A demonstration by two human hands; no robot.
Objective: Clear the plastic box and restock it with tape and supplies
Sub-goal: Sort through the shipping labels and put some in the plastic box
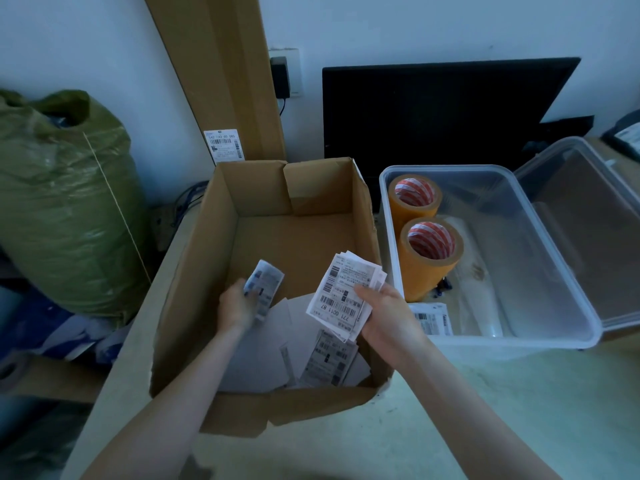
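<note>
Both forearms reach forward over the carton (207,271). Right hand (384,317) pinches a label stack (346,289); left hand (239,306) grips a curled label (265,282). Beyond the right hand, plastic box (554,271) holds two tape rolls (426,258). Restocking looks begun; one label remains inside.

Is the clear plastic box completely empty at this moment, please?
No, the plastic box holds two tape rolls, standing on end along its left wall, and a label at its near edge.
</note>
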